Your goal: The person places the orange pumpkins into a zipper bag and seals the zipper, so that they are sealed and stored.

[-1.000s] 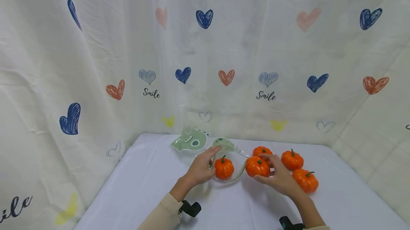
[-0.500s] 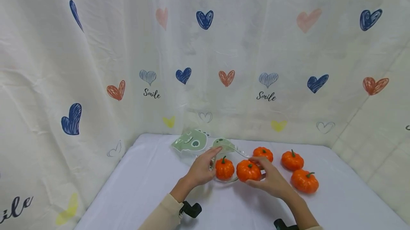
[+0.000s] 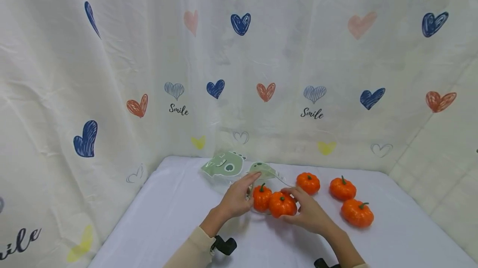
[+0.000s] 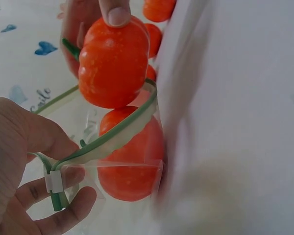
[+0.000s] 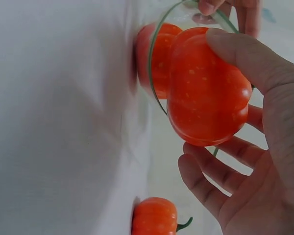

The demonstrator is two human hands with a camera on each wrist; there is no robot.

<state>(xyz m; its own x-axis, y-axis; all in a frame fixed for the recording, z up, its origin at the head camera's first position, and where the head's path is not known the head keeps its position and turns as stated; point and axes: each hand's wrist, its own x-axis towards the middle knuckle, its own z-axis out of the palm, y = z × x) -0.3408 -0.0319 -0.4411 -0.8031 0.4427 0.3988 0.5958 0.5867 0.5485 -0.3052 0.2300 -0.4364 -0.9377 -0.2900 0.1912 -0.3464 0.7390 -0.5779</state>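
Note:
My left hand point(image 3: 238, 196) pinches the green-edged mouth of a clear zip bag point(image 4: 115, 133), beside its white slider. The mouth stands spread, and one orange toy pumpkin point(image 4: 132, 171) sits inside the bag on the table. My right hand point(image 3: 311, 214) grips a second orange pumpkin point(image 3: 282, 205) between thumb and fingers. That pumpkin is at the bag's opening, close against the one inside; in the left wrist view it is above the green rim. Printed green dinosaur shapes point(image 3: 228, 165) show on the bag's far part.
Three more orange pumpkins lie to the right: one behind my right hand point(image 3: 308, 183), one farther right point(image 3: 342, 188) and one nearer point(image 3: 357, 213). A white cloth covers the table point(image 3: 164, 210). A curtain printed with hearts point(image 3: 284, 52) hangs behind it.
My right hand has moved left with its pumpkin, from the bag's right side to the opening. My left hand keeps its hold on the bag's edge, almost unmoved.

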